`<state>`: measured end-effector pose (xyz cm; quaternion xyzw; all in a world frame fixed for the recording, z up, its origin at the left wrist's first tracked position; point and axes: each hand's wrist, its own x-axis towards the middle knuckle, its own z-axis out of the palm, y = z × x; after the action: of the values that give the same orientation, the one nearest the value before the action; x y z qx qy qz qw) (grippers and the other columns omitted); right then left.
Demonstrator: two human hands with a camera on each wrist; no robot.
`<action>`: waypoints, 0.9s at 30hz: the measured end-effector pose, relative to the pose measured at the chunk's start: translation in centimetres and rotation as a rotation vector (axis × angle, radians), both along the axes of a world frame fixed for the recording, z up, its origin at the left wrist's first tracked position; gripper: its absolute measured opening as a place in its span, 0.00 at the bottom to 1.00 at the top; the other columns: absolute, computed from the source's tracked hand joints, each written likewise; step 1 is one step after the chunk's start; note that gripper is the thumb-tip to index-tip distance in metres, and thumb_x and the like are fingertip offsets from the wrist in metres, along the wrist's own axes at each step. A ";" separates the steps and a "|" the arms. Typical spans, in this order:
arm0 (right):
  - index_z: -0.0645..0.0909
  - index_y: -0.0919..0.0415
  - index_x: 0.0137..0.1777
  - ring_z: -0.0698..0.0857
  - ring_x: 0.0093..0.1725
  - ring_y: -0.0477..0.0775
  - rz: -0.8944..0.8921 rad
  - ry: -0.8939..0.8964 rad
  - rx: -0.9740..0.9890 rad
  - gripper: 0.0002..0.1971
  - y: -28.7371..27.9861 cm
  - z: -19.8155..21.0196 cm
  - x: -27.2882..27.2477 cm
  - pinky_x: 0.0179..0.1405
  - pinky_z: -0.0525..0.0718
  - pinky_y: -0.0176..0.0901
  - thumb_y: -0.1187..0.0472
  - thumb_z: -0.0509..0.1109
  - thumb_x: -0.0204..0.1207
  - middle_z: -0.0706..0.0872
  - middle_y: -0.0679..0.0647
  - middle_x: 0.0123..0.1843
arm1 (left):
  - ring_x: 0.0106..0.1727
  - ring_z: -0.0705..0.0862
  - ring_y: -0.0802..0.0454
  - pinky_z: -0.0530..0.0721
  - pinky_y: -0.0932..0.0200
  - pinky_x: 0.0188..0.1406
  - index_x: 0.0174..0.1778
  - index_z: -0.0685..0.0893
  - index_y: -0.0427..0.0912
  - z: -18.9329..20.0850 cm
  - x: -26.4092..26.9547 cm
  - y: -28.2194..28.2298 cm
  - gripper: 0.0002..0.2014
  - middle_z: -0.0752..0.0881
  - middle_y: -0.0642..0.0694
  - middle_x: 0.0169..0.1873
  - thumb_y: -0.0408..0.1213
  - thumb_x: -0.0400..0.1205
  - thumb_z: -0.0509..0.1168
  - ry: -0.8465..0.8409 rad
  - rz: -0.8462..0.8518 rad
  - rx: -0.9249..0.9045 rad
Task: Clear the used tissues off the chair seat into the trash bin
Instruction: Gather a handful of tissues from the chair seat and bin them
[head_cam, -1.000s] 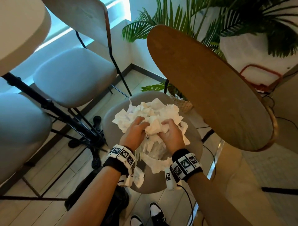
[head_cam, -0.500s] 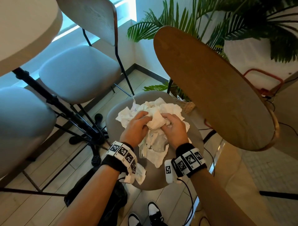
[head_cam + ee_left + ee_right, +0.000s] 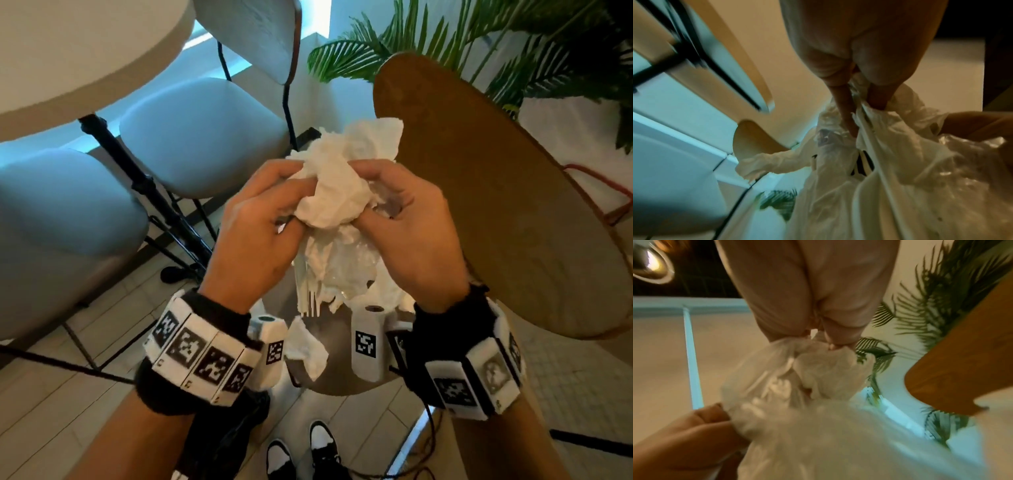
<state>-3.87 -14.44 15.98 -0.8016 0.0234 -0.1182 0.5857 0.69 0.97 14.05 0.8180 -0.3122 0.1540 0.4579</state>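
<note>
A bundle of crumpled white tissues (image 3: 337,192) with some clear plastic film hangs in the air above the grey chair seat (image 3: 339,382). My left hand (image 3: 270,219) grips its left side and my right hand (image 3: 399,212) grips its right side. One loose tissue (image 3: 306,349) lies on the seat near its front edge. In the left wrist view my fingers (image 3: 846,113) pinch into the tissues (image 3: 890,162). In the right wrist view my fingertips (image 3: 830,339) clamp the top of the wad (image 3: 813,369). No trash bin is in view.
The chair's wooden backrest (image 3: 507,205) rises at the right. Two light blue chairs (image 3: 202,133) and a black table leg (image 3: 144,185) stand at the left under a round table (image 3: 85,51). A palm plant (image 3: 513,41) is behind. A dark bag (image 3: 219,442) lies on the floor.
Both hands have gathered the spread tissues into one bundle and lifted it off the seat toward the camera. One tissue stayed on the seat.
</note>
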 end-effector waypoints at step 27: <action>0.77 0.61 0.66 0.82 0.62 0.64 0.776 0.807 -0.247 0.19 38.7 -52.5 -2.4 0.58 0.80 0.51 0.70 0.63 0.75 0.84 0.66 0.63 | 0.55 0.82 0.36 0.69 0.64 0.52 0.52 0.85 0.30 -51.3 -13.9 35.2 0.17 0.83 0.29 0.53 0.30 0.70 0.58 0.954 0.672 0.153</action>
<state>-6.25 24.30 -36.50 -0.7954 -0.0648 0.4191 0.4330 -13.25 36.14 -37.27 0.8817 0.1944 -0.1172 0.4137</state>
